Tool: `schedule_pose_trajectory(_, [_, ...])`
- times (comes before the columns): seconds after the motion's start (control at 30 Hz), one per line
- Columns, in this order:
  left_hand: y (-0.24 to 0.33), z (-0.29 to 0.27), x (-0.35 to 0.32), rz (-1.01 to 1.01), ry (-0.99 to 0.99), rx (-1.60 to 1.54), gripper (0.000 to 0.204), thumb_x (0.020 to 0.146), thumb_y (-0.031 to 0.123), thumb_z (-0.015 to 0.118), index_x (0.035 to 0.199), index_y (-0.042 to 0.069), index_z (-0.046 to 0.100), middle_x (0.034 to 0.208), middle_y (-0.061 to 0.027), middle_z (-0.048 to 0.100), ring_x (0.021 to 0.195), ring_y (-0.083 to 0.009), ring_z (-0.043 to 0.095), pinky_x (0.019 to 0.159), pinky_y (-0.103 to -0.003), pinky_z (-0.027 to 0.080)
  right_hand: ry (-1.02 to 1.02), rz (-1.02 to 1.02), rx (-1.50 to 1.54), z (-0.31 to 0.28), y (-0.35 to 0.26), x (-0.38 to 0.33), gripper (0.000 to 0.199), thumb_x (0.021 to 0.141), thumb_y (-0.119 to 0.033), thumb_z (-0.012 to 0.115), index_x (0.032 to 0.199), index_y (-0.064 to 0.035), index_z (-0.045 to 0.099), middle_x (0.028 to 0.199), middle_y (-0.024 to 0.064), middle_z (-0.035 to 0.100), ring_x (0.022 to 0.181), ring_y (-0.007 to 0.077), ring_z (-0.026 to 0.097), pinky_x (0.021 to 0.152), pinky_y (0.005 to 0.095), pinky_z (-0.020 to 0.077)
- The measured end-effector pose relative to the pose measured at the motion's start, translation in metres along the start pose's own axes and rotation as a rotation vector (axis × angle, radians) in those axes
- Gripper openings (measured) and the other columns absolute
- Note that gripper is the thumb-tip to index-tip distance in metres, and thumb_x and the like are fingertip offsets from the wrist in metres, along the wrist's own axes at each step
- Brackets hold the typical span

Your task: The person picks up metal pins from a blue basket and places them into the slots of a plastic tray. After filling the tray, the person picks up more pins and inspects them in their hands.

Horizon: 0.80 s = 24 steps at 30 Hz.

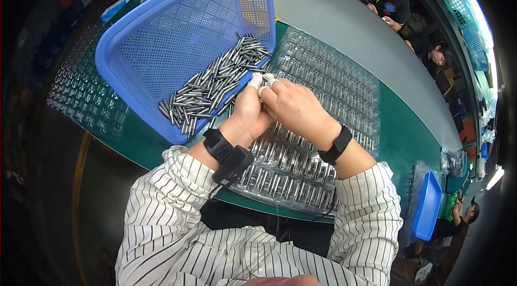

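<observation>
My left hand (pixel 249 113) and my right hand (pixel 295 104) meet at the near right edge of a blue plastic basket (pixel 103 49). White finger cots cover several fingertips. Both hands are closed, their fingertips pressed together around something small that the fingers mostly hide. Short, shiny metal pins (pixel 215 84) lie in a loose heap along the basket's lower side, just left of my fingers. Beneath and beyond my right hand spreads a clear plastic compartment tray (pixel 308 36), with rows of metal pins in its pockets.
A green work surface (pixel 406 124) lies under the trays. Another clear moulded tray (pixel 89 89) is left of the basket. At far right stands a shallow blue tray (pixel 427 208). Beyond a curved grey panel (pixel 344 22), other people sit, one with hands (pixel 392 22) raised.
</observation>
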<state>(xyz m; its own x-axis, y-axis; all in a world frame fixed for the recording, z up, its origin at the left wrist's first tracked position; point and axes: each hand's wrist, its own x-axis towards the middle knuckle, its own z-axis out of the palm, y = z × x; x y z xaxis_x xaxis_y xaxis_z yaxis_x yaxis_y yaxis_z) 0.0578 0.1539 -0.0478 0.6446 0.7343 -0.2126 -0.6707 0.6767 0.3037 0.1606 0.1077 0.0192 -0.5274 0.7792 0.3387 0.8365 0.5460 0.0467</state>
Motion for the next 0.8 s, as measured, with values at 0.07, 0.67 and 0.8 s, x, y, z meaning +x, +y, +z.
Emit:
schedule_pose_trajectory(0.07, [0.0,0.0,0.0,0.011,-0.013,-0.031,0.03,0.098,0.031,0.03,0.087,0.014,0.052,0.08,0.0018,0.057,0.071,-0.0106,0.054,0.064,-0.026,0.047,-0.001,0.004,-0.004,0.0,0.001,0.0,0.011,0.073,-0.014,0.06,0.08,-0.0072,0.053,0.075,0.006,0.053,0.074,0.0234,0.056,0.061,0.0341,0.0488])
schedule_pose_trajectory(0.67, [0.038,0.003,-0.01,0.255,0.172,-0.194,0.026,0.094,0.028,0.041,0.09,0.004,0.049,0.083,-0.0125,0.054,0.078,-0.0258,0.055,0.077,-0.042,0.048,-0.203,1.113,0.868,0.01,0.017,0.012,0.018,0.08,-0.017,0.062,0.072,-0.0007,0.057,0.057,0.003,0.054,0.053,0.0143,0.055,0.05,0.0273,0.0434])
schedule_pose_trajectory(0.8, [0.039,0.002,-0.012,0.243,0.2,-0.203,0.024,0.094,0.027,0.041,0.09,0.004,0.048,0.082,-0.0127,0.053,0.078,-0.026,0.054,0.078,-0.042,0.048,-0.297,1.023,0.631,0.038,0.015,0.019,0.02,0.079,-0.017,0.062,0.071,0.0005,0.058,0.056,0.0061,0.055,0.053,0.0172,0.057,0.05,0.0295,0.0444])
